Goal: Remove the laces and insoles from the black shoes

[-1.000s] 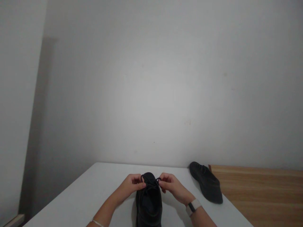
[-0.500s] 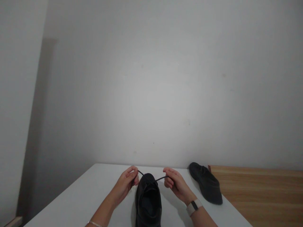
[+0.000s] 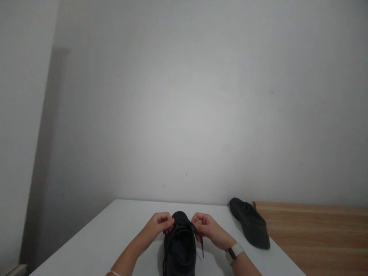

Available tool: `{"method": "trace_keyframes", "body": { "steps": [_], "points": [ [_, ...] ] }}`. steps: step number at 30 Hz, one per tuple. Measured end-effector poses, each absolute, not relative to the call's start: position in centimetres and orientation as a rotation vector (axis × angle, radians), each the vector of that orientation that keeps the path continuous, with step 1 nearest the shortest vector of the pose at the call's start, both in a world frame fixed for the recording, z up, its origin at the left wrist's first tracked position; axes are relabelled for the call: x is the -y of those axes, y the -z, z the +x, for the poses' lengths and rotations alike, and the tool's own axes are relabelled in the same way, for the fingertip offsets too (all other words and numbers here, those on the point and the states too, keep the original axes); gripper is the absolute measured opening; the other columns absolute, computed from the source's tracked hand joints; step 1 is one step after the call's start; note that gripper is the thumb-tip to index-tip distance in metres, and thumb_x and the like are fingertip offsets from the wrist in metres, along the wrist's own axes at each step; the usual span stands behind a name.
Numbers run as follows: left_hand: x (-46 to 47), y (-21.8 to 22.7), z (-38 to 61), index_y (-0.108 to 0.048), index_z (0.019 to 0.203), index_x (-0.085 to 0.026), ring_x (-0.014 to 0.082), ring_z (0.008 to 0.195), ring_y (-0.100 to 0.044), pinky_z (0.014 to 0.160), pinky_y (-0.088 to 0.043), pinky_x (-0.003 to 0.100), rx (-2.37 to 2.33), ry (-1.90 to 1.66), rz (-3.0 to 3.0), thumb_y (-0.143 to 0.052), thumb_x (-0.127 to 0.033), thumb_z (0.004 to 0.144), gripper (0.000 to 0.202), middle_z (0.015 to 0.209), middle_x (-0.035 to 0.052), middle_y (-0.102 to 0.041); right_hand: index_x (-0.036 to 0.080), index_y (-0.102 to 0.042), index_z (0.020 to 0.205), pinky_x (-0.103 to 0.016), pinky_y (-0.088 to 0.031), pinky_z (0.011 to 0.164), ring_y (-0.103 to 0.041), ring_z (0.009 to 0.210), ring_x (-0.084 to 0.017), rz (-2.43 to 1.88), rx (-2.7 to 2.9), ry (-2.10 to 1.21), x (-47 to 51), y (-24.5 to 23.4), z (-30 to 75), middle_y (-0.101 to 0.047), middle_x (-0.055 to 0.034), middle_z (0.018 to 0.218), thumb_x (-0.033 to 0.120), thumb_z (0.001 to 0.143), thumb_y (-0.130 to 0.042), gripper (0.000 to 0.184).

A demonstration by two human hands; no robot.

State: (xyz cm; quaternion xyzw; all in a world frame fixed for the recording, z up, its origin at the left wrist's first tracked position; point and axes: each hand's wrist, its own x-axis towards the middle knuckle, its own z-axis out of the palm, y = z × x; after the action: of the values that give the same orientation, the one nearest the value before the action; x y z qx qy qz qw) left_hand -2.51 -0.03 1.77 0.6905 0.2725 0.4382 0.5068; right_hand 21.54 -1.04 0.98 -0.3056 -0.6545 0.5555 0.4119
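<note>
A black lace-up shoe stands on the white table in front of me, its toe pointing away and its opening toward me. My left hand is at the left of the laces, fingers pinched close against the shoe. On the other side my right hand pinches the shoelace, whose loose end hangs down beside the shoe. Another lace end runs down the shoe's left side. The lace in the left fingertips is mostly hidden.
A second black shoe lies at the table's right edge. The white table meets a grey wall at the back. A wooden panel is to the right.
Both hands have come inward and slightly down, close to the shoe. The lace ends, stretched out to each side before, now hang down along the shoe.
</note>
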Motion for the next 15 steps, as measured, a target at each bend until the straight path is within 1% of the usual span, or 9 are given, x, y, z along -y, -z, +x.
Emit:
{"method": "trace_keyframes", "body": {
  "steps": [2,6,11,15],
  "points": [
    [-0.27,-1.45,-2.4,-0.059,0.067,-0.014,0.0104,0.054,-0.045,0.053,-0.031,0.023,-0.697,-1.038,1.69,-0.073,-0.048,0.066,0.036,0.056,-0.0039,-0.052,0.016,-0.055,0.078,-0.02,-0.036,0.044,-0.049,0.043,-0.007,-0.778,1.633,-1.385,0.99,-0.85,21.38,-0.057,0.005,0.055,0.041,0.068,-0.074,0.033],
    [-0.56,-1.03,-2.43,-0.059,0.07,-0.014,0.0092,0.053,-0.045,0.053,-0.032,0.022,-0.717,-1.036,1.694,-0.075,-0.044,0.065,0.035,0.057,-0.0045,-0.053,0.015,-0.057,0.077,-0.02,-0.036,0.045,-0.047,0.044,-0.007,-0.782,1.617,-1.346,0.83,-0.65,21.13,-0.055,0.0046,0.054,0.041,0.069,-0.073,0.031],
    [-0.45,-0.97,-2.42,-0.06,0.072,-0.013,0.0101,0.056,-0.047,0.055,-0.032,0.022,-0.721,-1.013,1.716,-0.071,-0.043,0.069,0.032,0.06,-0.0031,-0.055,0.015,-0.056,0.075,-0.021,-0.036,0.045,-0.047,0.045,-0.008,-0.785,1.605,-1.326,0.72,-0.51,20.78,-0.055,0.0042,0.053,0.041,0.072,-0.07,0.03],
    [-0.55,-1.03,-2.19,-0.057,0.068,-0.014,0.0088,0.054,-0.04,0.052,-0.026,0.022,-0.777,-1.118,1.749,-0.069,-0.045,0.07,0.034,0.056,-0.0059,-0.048,0.016,-0.053,0.071,-0.02,-0.033,0.043,-0.042,0.042,-0.006,-0.794,1.567,-1.252,0.36,-0.35,20.6,-0.05,0.0067,0.05,0.041,0.072,-0.068,0.029]
  ]
}}
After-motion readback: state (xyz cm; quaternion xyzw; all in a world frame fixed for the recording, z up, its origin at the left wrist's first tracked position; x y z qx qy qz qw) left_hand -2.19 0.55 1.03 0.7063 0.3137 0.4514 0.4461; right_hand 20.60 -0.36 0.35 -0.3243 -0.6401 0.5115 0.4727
